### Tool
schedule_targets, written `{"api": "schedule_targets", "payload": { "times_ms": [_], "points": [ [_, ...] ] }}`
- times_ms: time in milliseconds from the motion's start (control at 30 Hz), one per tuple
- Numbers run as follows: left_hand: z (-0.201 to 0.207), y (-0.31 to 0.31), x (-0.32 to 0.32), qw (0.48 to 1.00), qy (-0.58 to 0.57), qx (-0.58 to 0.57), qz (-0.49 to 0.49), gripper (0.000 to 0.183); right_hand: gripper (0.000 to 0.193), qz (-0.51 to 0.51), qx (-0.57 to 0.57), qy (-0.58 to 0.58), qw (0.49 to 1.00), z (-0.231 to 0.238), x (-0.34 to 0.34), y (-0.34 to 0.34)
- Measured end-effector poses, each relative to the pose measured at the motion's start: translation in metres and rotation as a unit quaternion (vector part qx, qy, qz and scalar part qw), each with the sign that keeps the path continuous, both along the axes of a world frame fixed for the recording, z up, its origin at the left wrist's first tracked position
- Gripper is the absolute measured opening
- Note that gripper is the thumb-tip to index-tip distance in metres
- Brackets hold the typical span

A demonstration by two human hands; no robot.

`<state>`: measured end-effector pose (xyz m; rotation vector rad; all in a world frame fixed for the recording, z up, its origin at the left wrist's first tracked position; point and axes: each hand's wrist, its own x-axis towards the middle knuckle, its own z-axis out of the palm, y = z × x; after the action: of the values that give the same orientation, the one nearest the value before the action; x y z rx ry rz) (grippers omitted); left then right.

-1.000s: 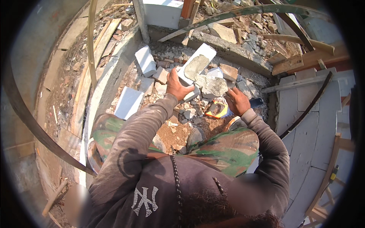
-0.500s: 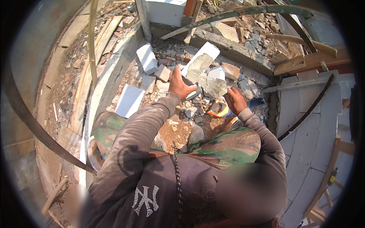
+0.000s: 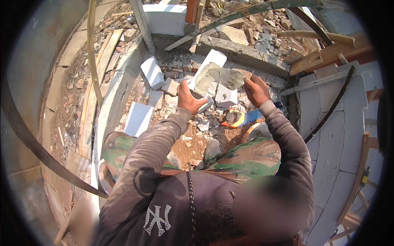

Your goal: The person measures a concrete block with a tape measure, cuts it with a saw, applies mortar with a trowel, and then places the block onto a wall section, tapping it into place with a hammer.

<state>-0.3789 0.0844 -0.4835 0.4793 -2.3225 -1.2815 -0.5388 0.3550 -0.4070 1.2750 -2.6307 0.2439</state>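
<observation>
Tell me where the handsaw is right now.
In the head view, the handsaw lies on the ground right of centre, pictured just below the right hand, between the small white block and a shoe.

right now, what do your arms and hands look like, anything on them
Both the left hand and the right hand are bare, with no gloves showing. Long, dusty brown-grey sleeves cover the arms: the left sleeve and right sleeve look wrinkled and run down to the wrists.
</observation>
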Motion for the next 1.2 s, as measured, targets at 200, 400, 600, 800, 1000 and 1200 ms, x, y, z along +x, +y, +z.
{"api": "schedule_targets", "payload": {
  "times_ms": [200, 400, 600, 800, 1000, 1200],
  "points": [
    [0.002, 0.001, -0.001, 1.000, -0.014, 0.015, -0.002, 0.086, 0.023, -0.066, -0.067, -0.168, 0.981, -0.045, -0.012, -0.015],
    [0.000, 0.001, -0.003, 0.997, 0.018, 0.073, -0.014, 0.082, 0.032, -0.198, -0.003, -0.220, 0.955, -0.055, 0.030, 0.031],
    [-0.016, -0.002, -0.001, 0.992, 0.039, 0.114, -0.040, 0.075, 0.041, -0.333, -0.086, -0.273, 0.899, 0.035, 0.142, 0.166],
    [-0.019, -0.002, -0.003, 0.995, 0.030, 0.080, -0.058, 0.076, 0.032, -0.468, 0.173, -0.356, 0.790, 0.057, 0.230, 0.248],
    [-0.019, 0.000, -0.003, 0.989, 0.035, 0.124, -0.073, 0.073, 0.023, -0.450, 0.340, -0.336, 0.754, -0.048, 0.191, 0.203],
    [-0.010, 0.002, 0.005, 0.994, 0.022, 0.090, -0.062, 0.070, 0.034, -0.294, 0.425, -0.417, 0.748, -0.124, 0.160, 0.226]
  ]
}}
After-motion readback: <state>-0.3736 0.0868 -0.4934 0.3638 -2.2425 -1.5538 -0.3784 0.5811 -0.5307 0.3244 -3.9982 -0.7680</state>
